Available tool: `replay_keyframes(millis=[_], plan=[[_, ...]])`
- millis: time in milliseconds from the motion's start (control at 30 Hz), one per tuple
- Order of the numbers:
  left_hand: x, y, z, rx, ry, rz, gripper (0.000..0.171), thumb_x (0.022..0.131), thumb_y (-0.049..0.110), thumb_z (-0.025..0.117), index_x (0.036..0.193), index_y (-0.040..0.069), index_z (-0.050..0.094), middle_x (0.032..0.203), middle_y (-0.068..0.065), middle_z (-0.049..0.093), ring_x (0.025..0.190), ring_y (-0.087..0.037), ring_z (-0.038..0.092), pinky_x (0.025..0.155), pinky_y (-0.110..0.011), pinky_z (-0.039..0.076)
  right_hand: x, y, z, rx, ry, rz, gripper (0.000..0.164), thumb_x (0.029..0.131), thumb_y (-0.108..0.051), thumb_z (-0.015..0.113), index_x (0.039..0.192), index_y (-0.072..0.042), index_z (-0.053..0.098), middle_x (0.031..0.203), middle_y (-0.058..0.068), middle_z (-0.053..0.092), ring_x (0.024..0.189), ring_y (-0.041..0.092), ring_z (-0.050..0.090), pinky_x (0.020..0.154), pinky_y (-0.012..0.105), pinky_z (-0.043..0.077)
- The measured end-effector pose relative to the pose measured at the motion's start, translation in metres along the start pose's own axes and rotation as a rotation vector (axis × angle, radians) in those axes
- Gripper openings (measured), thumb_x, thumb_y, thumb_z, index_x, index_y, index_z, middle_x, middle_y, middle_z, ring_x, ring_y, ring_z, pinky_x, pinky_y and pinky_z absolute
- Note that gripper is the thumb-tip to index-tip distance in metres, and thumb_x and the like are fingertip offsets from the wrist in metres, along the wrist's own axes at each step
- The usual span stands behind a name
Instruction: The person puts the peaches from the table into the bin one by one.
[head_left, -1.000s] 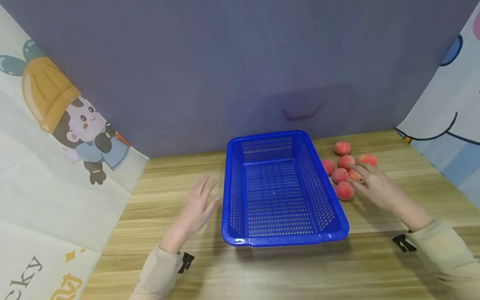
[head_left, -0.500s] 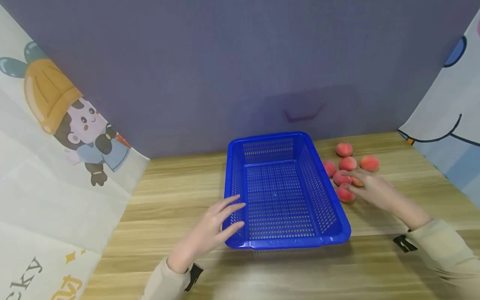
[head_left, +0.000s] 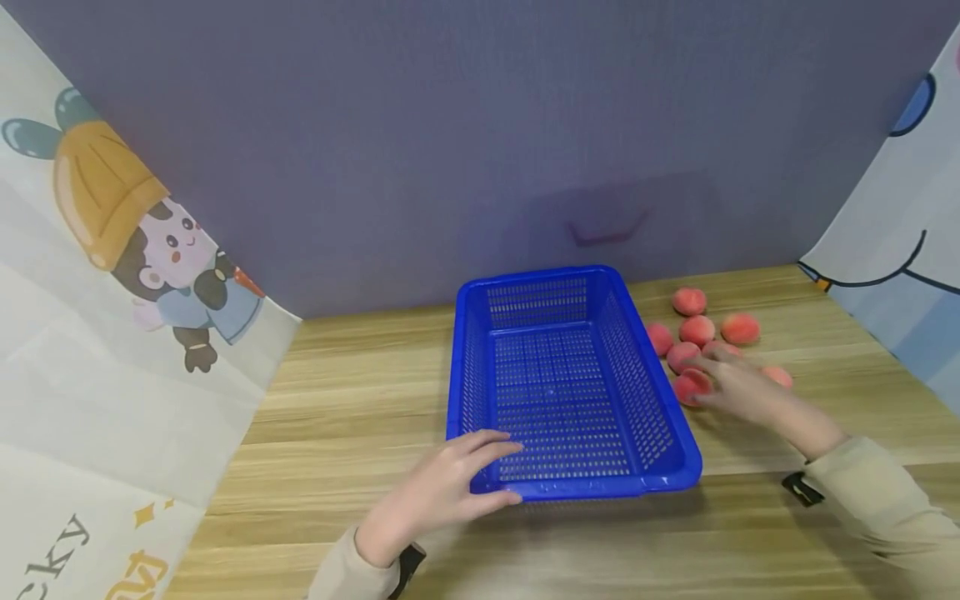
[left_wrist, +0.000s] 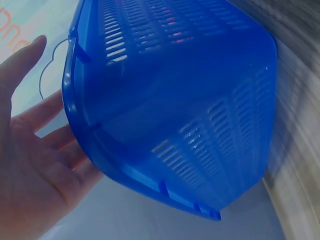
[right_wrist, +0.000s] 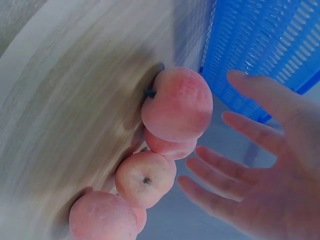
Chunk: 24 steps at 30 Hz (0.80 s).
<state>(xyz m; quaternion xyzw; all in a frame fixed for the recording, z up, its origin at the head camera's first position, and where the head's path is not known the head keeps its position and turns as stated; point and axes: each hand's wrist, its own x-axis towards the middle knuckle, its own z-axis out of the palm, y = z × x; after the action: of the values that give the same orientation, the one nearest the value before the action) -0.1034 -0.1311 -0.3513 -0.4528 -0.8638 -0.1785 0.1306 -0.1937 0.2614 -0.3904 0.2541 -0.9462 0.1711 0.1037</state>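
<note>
A blue plastic basket (head_left: pixel 585 487) with slotted walls stands on the wooden table, with nothing inside it. My left hand (head_left: pixel 450 483) is at its near left corner, fingers reaching over the rim. The left wrist view shows the thumb (left_wrist: pixel 25 62) apart from the rim (left_wrist: pixel 70 100), the fingers passing behind it. Several pinkish-red peaches lie right of the basket. My right hand (head_left: pixel 742 390) hovers over them, its fingertips by the nearest peach (head_left: pixel 692 387). In the right wrist view the fingers are spread beside a peach (right_wrist: pixel 177 105) with a green stem, holding nothing.
A grey-purple panel (head_left: pixel 375 167) rises behind the table (head_left: pixel 337 400). White printed sheets (head_left: pixel 112 400) flank it on the left and right. One peach (head_left: pixel 777 376) lies off to the right, partly behind the right hand.
My left hand has moved right and nearer, from beside the basket to its near left corner. My right hand has shifted slightly over the peaches, and one peach now shows farther right.
</note>
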Motion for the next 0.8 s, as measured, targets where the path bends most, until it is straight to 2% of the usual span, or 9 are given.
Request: replay_keyframes(millis=[167,233,333,567,800], plan=[[0.001,0.0,0.005,-0.023,-0.016,0.031,0.047,0.078,0.042,0.062,0.111,0.009,0.059,0.106,-0.002,0.059,0.097,-0.012,0.056,0.085,-0.021,0.042,0.001,0.001,0.005,-0.011,0.022,-0.052,0.029,0.07,-0.014,0.073,0.095,-0.01,0.058,0.074,0.003,0.047,0.075,0.021,0.041,0.059,0.032,0.036],[0.002,0.001,0.006,-0.029,-0.029,0.036,0.045,0.077,0.041,0.063,0.11,0.01,0.06,0.103,0.0,0.06,0.094,-0.01,0.057,0.082,-0.019,0.043,0.001,0.002,0.005,-0.017,0.002,-0.05,0.032,0.07,-0.015,0.072,0.098,-0.009,0.058,0.074,0.002,0.048,0.075,0.021,0.041,0.058,0.032,0.037],[0.002,0.001,0.008,-0.035,-0.056,0.036,0.043,0.077,0.039,0.063,0.109,0.011,0.06,0.101,0.001,0.061,0.09,-0.008,0.058,0.08,-0.017,0.043,0.002,0.003,0.006,-0.009,-0.058,-0.002,0.039,0.071,-0.015,0.071,0.106,-0.005,0.058,0.078,0.003,0.05,0.075,0.021,0.043,0.059,0.031,0.039],[0.002,0.001,0.01,-0.037,-0.102,0.016,0.035,0.078,0.036,0.063,0.104,0.013,0.063,0.095,0.003,0.063,0.085,-0.006,0.06,0.075,-0.015,0.044,0.002,0.001,0.009,-0.023,-0.082,-0.01,0.043,0.067,-0.013,0.074,0.103,0.002,0.059,0.085,0.012,0.053,0.077,0.026,0.046,0.064,0.04,0.041],[0.003,0.003,0.01,-0.074,-0.152,0.0,0.028,0.08,0.031,0.062,0.102,0.014,0.065,0.092,0.005,0.065,0.083,-0.003,0.059,0.075,-0.013,0.043,0.002,0.0,0.012,-0.002,-0.129,0.036,0.044,0.068,-0.011,0.071,0.107,0.006,0.057,0.096,0.024,0.052,0.08,0.029,0.05,0.068,0.047,0.043]])
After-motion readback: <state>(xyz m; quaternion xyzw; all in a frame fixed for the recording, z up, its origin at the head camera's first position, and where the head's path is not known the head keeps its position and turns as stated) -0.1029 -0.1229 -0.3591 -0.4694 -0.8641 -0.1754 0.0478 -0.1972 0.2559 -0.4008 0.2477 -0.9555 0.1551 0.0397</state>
